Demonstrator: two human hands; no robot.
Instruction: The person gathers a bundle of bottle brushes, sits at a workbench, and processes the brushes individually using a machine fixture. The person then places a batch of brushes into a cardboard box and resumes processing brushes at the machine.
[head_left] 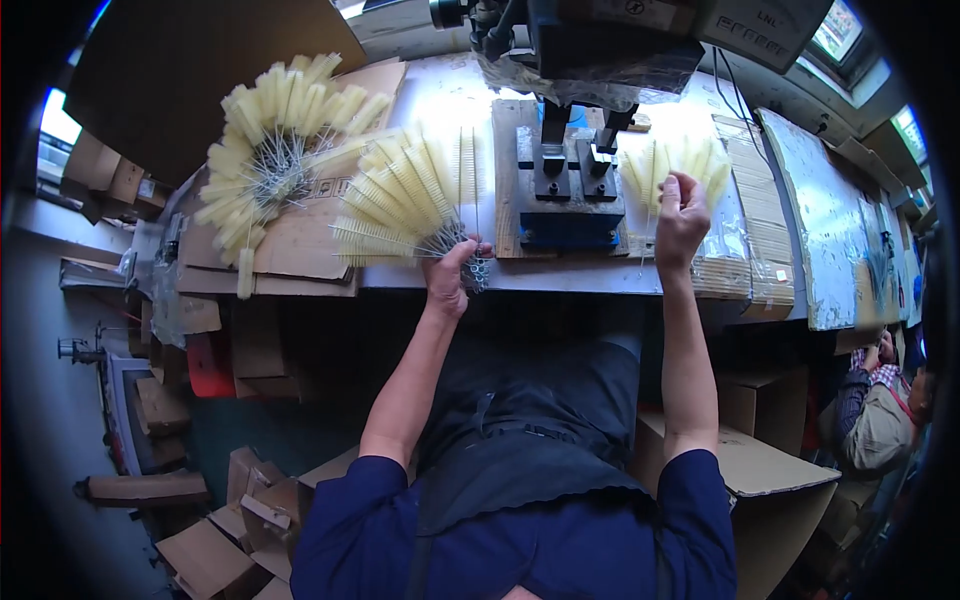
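Observation:
My left hand (452,274) is closed around the wire ends of a fanned bunch of pale yellow bristle brushes (400,195), left of the press. My right hand (683,222) is raised with its fingers pinched together, in front of a smaller group of yellow brushes (705,155) on the right. Whether it grips one of them is too small to make out. Between my hands stands a machine with black metal fixtures on a blue base (570,230). A large pile of similar brushes (285,150) lies at the left, wire ends inward.
The machine's head (610,45) hangs over the fixtures. Flattened cardboard (300,268) lies under the left pile, with more cardboard (755,220) at the right. Open boxes (770,465) stand below the table. Another person (880,420) is at the far right.

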